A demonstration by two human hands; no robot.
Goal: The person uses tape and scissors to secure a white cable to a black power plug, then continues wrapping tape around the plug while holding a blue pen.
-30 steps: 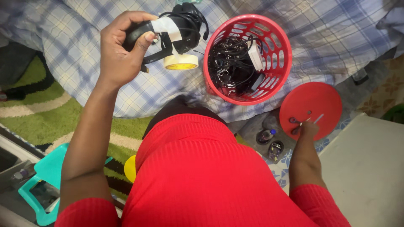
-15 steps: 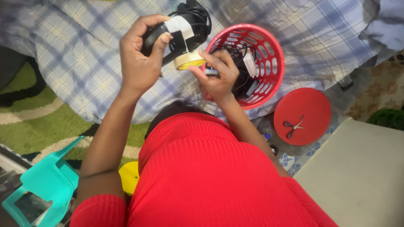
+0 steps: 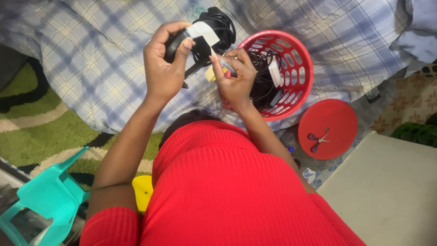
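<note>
Two hands, both raised over the plaid blanket (image 3: 91,54). I log, left to right: left hand (image 3: 164,75) clamped on a black cable bundle (image 3: 214,32) with a white tape strip (image 3: 202,33); right hand (image 3: 234,79) pinching the tape's end, a yellow tape roll (image 3: 209,74) beneath. Step: binding the bundle. Next calls for pressing the tape flat. Red basket (image 3: 302,68) at three o'clock; red lid (image 3: 337,120) with scissors (image 3: 317,141) at four.

A: Which labels can you see?

B: A white rectangular paper label (image 3: 203,33) is wrapped around the black coiled cable bundle (image 3: 214,32) in your left hand (image 3: 165,68). No packages, signs or screens are visible.
</note>
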